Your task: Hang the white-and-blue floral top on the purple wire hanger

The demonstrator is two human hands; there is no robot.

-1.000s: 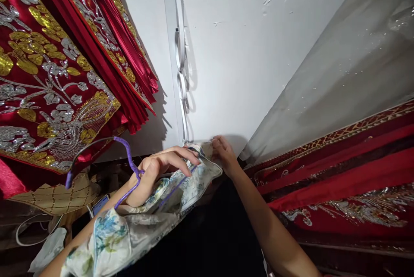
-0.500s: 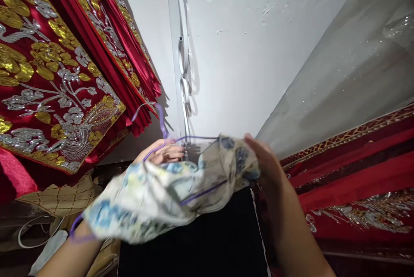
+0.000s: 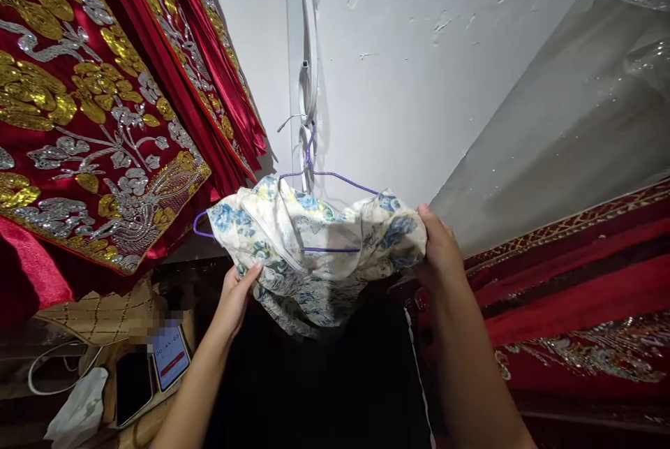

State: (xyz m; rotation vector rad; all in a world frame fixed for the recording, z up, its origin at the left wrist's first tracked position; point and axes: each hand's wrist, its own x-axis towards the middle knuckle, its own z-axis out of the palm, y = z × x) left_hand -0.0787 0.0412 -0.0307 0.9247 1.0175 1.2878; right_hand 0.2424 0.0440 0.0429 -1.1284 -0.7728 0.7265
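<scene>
A white garment with blue and yellow floral print [image 3: 319, 295] hangs on a purple hanger [image 3: 343, 177]. The hanger's hook overlaps the white scrolled metal bar [image 3: 308, 30]; whether it rests on the bar I cannot tell. My left hand [image 3: 238, 299] pinches the garment's lower left side, thumb on top of the cloth. At the other end, my right hand [image 3: 442, 243] is closed on the right shoulder edge, most of its fingers hidden. One hanger end sticks out past the garment's left shoulder, and its lower bar shows through the neck opening.
Red embroidered garments [image 3: 105, 121] hang at left. At right are a sheer, glittery cover [image 3: 549, 114] and red beaded fabric [image 3: 591, 281]. Two phones, one a lit phone [image 3: 170, 355], lie lower left near a white crumpled piece [image 3: 81, 403]. A white wall stands behind.
The garment and hanger have moved up, and the hook has come upright against the metal bar. My left hand has moved from behind the cloth down to its lower left side.
</scene>
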